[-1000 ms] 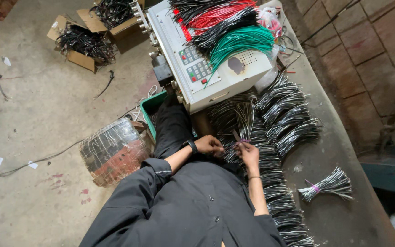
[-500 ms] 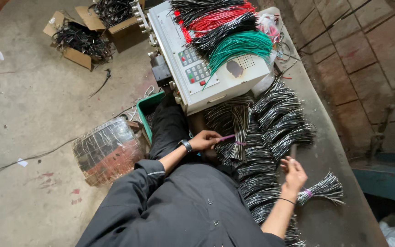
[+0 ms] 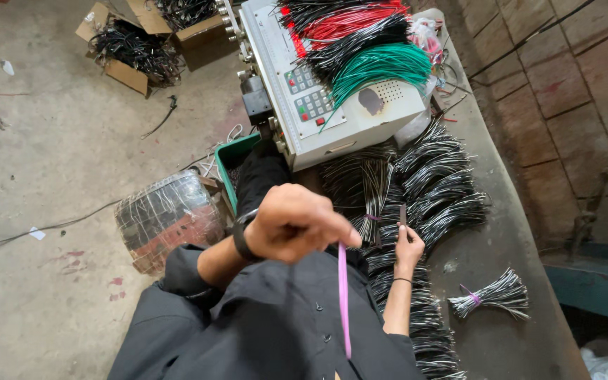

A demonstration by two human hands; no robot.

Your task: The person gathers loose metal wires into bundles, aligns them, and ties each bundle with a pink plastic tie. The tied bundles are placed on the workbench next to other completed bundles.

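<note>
— What's the left hand (image 3: 297,224) doing?
— It's raised and clenched, pinching the top of a purple strap (image 3: 343,295) that hangs straight down over the dark shirt.
— And the right hand (image 3: 408,246)?
— Down on the black-and-white wires (image 3: 416,193) on the bench (image 3: 522,352), fingers closed on a small dark piece; I can't tell what.
— Anything nearby?
— A tied bundle (image 3: 490,295) lies apart to the right, and a grey machine (image 3: 332,105) sits behind.
</note>
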